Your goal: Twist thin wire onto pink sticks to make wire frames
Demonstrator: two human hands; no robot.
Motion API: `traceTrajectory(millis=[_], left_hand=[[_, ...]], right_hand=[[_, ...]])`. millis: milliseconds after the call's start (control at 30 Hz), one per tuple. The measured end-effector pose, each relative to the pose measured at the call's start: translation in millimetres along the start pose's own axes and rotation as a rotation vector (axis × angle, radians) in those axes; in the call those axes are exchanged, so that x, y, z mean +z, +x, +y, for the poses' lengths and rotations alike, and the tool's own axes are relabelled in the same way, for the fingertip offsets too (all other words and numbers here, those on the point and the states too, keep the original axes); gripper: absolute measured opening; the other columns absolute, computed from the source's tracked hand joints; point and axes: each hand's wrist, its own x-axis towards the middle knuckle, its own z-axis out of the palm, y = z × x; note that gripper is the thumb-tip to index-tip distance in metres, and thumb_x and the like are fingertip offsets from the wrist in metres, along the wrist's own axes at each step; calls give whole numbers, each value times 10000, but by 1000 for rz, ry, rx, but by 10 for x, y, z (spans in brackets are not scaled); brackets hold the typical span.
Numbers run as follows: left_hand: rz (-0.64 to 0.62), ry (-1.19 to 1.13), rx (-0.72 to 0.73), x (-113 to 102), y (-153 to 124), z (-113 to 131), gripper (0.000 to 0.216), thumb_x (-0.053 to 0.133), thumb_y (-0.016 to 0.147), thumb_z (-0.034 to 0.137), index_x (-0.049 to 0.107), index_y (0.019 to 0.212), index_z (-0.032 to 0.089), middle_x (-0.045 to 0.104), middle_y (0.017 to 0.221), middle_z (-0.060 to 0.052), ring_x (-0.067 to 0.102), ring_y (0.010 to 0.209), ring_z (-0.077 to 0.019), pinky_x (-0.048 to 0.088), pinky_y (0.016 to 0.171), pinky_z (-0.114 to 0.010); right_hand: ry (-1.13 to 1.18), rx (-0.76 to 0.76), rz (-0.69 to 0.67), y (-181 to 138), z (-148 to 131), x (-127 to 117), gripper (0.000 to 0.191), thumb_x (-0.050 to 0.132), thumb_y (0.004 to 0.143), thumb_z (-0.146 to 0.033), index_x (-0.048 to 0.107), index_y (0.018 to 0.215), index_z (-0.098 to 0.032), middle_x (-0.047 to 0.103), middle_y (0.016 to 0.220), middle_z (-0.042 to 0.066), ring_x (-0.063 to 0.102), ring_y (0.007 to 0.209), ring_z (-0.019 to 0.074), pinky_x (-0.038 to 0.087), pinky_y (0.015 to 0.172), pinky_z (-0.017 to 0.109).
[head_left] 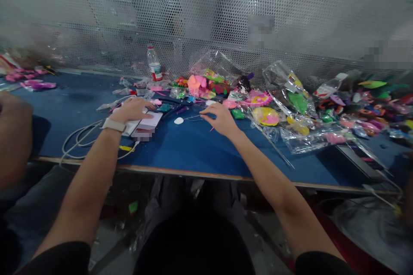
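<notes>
My left hand (134, 109) rests over a pale phone-like device (150, 125), fingers spread and thumb along its top; a white band circles that wrist. A white cable (77, 137) runs from the device's lower edge. My right hand (221, 119) is pinched, thumb against fingertips, at the end of a thin pale thread (192, 118). That thread stretches left toward a small white oval piece (178, 120) lying on the blue table (183, 150). Between the hands, farther back, lies a dark tool with long handles (174, 105), partly covered by other items.
Colourful foam pieces (197, 85) and clear plastic bags (287, 90) are heaped along the back and right. A bottle (155, 65) stands by the perforated metal panel (200, 13). Another person's arm (14, 137) is at the left. A dark box (351, 163) sits at the right front edge.
</notes>
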Motion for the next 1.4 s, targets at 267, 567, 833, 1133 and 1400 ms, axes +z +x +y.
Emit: traceTrajectory(millis=[267,567,833,1133,1400], left_hand=[[4,-17,19,-10,-38,4,593,587,937,655,758,1340,254,714,1387,-117,561,1346,-348,330,1198,-456],[23,50,-17,46,-22,22,557,633,928,639,752,1336,278,704,1391,-111,516,1375,-358,304,1198,-474],[11,44,-8,-7,-35,74,522,613,958,595,754,1340,268,725,1336,-113,543,1334,-363,329,1174,-473],[-36,4,-1,-126,-89,129,495,586,1009,518,729,1380,224,670,1464,-112,535,1341,-315,354,1156,-467],[-43,-21,3,-151,-101,164,467,728,914,341,734,1373,252,676,1464,-79,554,1355,-325,331,1187,-501]], right_hand=[[-40,-46,22,-5,14,19,152,688,1040,-342,825,1070,-283,805,1042,61,709,1025,275,495,958,462],[-35,-30,15,-12,37,29,174,666,1052,-374,823,1079,-305,809,1044,52,707,1024,274,505,961,470],[-15,-12,13,-7,2,-5,150,688,1039,-336,831,1059,-297,811,1025,50,715,1019,273,506,955,466],[-18,12,-4,-2,-32,-15,160,676,1041,-348,832,1056,-318,816,1020,38,715,1000,273,501,938,466],[-5,12,21,-6,-5,-32,145,693,1030,-329,835,1052,-308,815,1009,45,716,1007,282,500,933,467]])
